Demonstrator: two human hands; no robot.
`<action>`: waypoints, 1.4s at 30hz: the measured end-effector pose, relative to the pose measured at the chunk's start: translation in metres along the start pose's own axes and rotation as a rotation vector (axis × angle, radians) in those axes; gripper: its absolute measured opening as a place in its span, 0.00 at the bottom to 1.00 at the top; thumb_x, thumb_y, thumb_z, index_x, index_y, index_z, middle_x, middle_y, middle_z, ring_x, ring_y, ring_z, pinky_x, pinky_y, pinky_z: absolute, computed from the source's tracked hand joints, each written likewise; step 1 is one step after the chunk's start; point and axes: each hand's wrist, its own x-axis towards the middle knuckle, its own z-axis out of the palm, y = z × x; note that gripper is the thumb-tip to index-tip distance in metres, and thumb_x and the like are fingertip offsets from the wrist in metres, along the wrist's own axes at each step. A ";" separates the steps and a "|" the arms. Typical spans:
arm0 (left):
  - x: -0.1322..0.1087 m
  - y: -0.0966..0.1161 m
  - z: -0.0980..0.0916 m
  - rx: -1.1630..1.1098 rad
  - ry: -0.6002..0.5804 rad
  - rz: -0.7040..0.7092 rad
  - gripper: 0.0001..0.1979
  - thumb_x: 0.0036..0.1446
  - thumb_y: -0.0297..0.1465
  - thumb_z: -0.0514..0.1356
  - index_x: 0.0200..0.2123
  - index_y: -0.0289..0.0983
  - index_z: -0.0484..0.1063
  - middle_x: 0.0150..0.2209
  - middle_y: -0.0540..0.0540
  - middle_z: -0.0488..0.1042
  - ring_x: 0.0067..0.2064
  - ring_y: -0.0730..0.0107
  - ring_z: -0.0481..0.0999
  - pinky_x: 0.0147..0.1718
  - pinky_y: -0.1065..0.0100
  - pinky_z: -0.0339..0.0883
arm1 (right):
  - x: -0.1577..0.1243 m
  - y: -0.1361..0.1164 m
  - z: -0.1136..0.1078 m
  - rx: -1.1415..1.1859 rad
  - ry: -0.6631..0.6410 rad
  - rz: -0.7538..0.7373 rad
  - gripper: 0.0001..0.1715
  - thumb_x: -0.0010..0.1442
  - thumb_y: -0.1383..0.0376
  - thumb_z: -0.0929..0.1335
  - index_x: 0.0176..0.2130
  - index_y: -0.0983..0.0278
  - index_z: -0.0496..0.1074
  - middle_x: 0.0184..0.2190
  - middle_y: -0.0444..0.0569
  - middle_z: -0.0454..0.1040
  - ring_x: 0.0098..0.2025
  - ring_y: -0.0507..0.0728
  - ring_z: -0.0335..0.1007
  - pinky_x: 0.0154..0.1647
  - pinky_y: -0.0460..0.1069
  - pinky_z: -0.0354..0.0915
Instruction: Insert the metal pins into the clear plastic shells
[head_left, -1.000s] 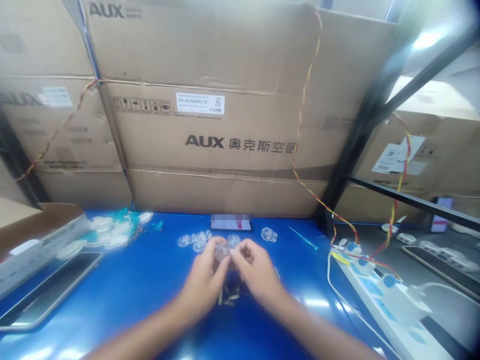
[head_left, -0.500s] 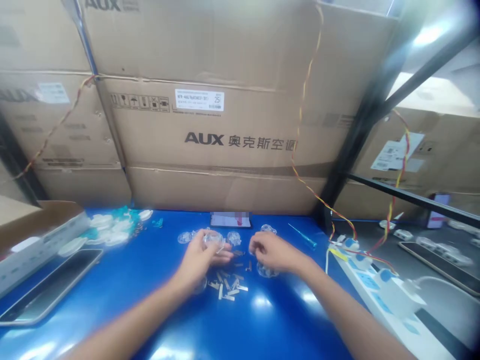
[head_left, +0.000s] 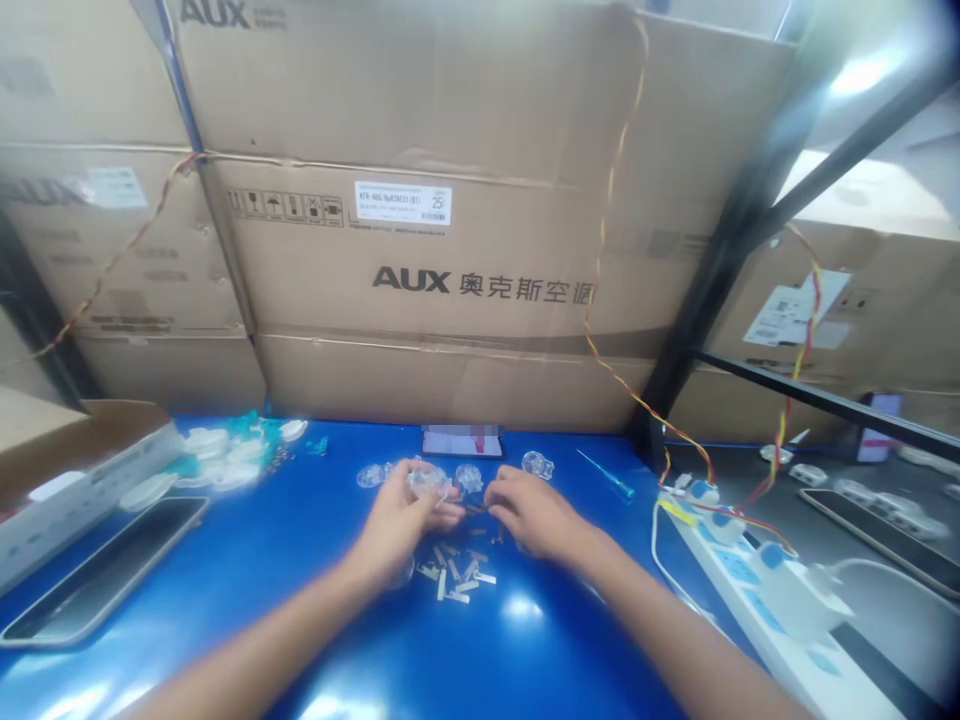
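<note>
My left hand (head_left: 405, 515) is closed around a clear plastic part (head_left: 427, 483), held just above the blue table. Close by on the right, my right hand (head_left: 529, 508) has its fingers bent together and pointing left; whatever may be between the fingertips is too small to make out. Between and below the hands lie several small flat metal strips (head_left: 454, 575). Another clear plastic part (head_left: 469, 478) rests between the hands, one (head_left: 537, 464) lies behind my right hand, and more (head_left: 373, 475) sit left of my left hand.
A phone (head_left: 463, 441) stands at the back against large cartons (head_left: 450, 380). White round covers (head_left: 217, 460) and a tablet-like device (head_left: 109, 570) are on the left, beside an open box (head_left: 90, 480). On the right are a screwdriver (head_left: 607, 474) and a power strip (head_left: 757, 600) with wires.
My right hand has shifted slightly left, toward my left hand, uncovering the clear part behind it. My left hand keeps its hold on the clear plastic part.
</note>
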 end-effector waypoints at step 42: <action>-0.001 -0.011 -0.002 0.041 -0.209 0.073 0.24 0.51 0.35 0.65 0.47 0.37 0.57 0.38 0.42 0.76 0.38 0.61 0.80 0.41 0.58 0.73 | -0.001 -0.044 -0.024 0.647 0.119 -0.020 0.05 0.61 0.70 0.63 0.34 0.65 0.68 0.33 0.45 0.71 0.36 0.52 0.66 0.38 0.46 0.62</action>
